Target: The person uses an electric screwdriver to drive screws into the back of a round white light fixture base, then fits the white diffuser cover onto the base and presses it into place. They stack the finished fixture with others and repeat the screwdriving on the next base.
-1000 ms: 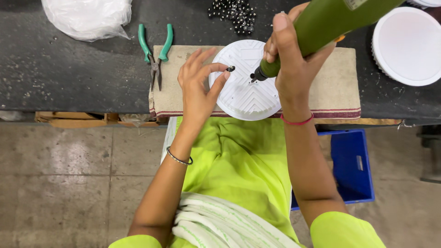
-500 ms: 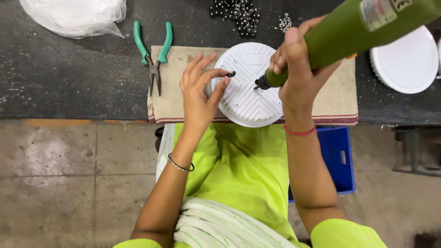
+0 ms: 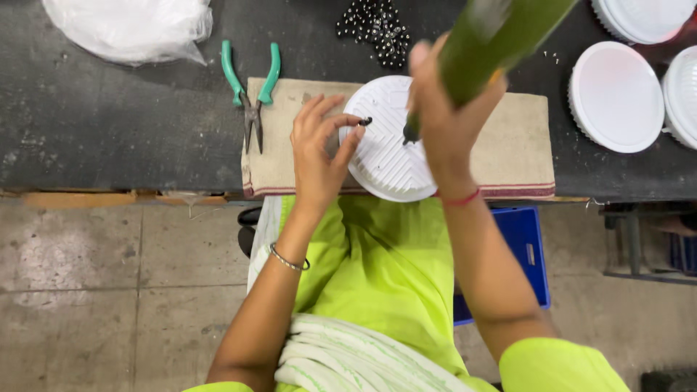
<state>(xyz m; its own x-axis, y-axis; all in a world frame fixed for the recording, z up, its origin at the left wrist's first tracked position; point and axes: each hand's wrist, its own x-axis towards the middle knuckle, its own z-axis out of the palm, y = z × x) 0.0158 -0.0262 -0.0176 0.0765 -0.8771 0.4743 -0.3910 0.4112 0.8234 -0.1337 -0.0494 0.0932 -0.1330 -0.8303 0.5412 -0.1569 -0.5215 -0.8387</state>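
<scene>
Dark workbench [image 3: 109,131] under my hands, a beige cloth [image 3: 508,145] spread at its near edge. My right hand [image 3: 443,123] grips a green power tool [image 3: 501,36], its upper body cut off at twelve o'clock and blurred; fingers fully closed around it. My left hand [image 3: 319,149] pinches a small black screw [image 3: 366,121] at nine o'clock of the white ribbed disc [image 3: 388,156], round, finely grooved, lying on the cloth. Green-handled pliers [image 3: 252,91] rest at ten o'clock.

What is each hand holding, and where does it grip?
The left hand pinches a small dark screw between thumb and forefinger, over the white disc. The right hand wraps the lower barrel of a green driver.
</scene>
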